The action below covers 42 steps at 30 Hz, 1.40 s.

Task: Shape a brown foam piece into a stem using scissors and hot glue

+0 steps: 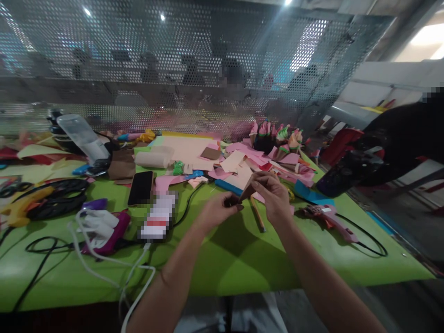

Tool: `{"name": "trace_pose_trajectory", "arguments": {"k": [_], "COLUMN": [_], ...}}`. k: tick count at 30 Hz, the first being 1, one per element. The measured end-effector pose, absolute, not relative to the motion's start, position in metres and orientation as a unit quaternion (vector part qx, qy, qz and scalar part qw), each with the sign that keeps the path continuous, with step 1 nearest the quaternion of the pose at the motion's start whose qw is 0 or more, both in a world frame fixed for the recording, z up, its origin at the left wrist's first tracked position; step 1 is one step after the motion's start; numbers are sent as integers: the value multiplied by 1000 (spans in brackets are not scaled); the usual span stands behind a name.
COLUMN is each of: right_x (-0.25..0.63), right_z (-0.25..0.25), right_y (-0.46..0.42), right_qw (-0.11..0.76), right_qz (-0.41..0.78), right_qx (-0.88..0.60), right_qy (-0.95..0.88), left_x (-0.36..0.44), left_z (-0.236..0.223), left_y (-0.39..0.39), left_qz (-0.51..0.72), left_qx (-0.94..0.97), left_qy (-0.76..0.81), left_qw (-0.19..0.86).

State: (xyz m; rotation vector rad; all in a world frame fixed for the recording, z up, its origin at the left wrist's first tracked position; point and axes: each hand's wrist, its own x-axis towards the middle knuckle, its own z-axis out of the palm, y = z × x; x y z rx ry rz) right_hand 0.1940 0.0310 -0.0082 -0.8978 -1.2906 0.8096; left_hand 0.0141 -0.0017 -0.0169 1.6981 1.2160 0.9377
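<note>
From my remote view, both hands are nearly closed: the left hand [220,210] pinches near the lower end of a small brown piece [247,188], and the right hand [274,194] grips its other side, just above the worktop [239,273]. I judge it thin, light and fairly soft, likely to crease under a hard squeeze, so I'd take it lightly by opposite edges. I can't tell whether it is slippery. Beneath lie a pencil [258,216] and a blue strip [227,187]; farther right rests a pink glue gun [342,225].
</note>
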Motion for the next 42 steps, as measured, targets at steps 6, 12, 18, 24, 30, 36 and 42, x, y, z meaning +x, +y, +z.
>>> {"name": "trace_pose_trajectory", "arguments": {"k": [6,12,18,24,30,36,42], "right_x": [190,191,193,191,191,191,191], "right_z": [-6,-3,-1,-1,-1,-1,5], "right_y": [28,28,29,29,30,30,25], "right_qw": [627,611,592,576,571,558,554], "right_qz": [364,373,363,374,371,354,350], "right_qx": [-393,-404,-415,-412,-406,-419,-416], "right_qy": [-566,-569,-587,-599,-608,-622,-630], "left_x": [17,16,14,13,16,15,16], "left_z": [-7,-7,-7,-8,-10,-6,-4], "left_y": [-6,-3,-2,-1,0,-1,-5], "left_qz": [374,390,395,396,422,465,499], "left_qx": [705,686,658,651,604,547,463], "left_qy": [508,520,513,483,470,457,447], "left_qw": [323,327,385,430,486,524,580]}}
